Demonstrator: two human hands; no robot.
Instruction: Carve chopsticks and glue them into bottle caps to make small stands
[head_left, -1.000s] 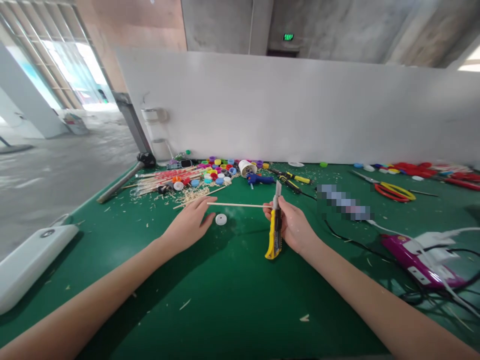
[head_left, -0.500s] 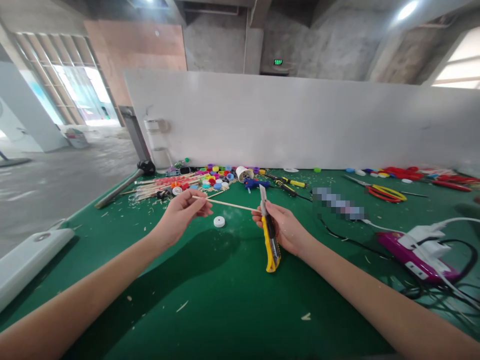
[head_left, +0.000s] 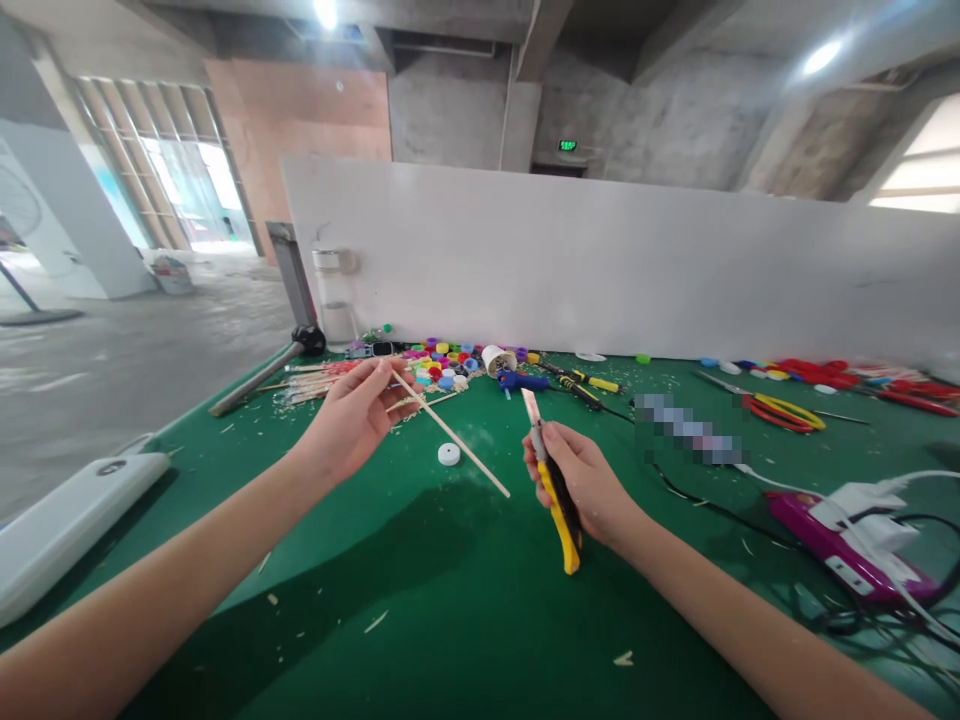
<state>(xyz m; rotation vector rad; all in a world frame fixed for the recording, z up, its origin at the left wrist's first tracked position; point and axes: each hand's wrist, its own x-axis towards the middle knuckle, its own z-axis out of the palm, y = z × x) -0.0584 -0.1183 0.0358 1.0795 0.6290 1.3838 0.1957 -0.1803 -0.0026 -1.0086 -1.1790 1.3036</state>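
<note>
My left hand pinches one end of a thin wooden stick, which slants down to the right above the green table. My right hand is wrapped round a yellow utility knife with its blade out and pointing up. The stick's free end hangs just left of the knife and does not touch it. A small white cap lies on the table under the stick.
Coloured bottle caps, a bundle of sticks, wood shavings, a blue glue gun and screwdrivers lie at the back. Scissors and a purple glue gun with cables sit right. A white device lies left.
My left hand lifted the stick off the knife hand and tilted it down to the right. My right hand let go of the stick's end and drew the knife nearer to me.
</note>
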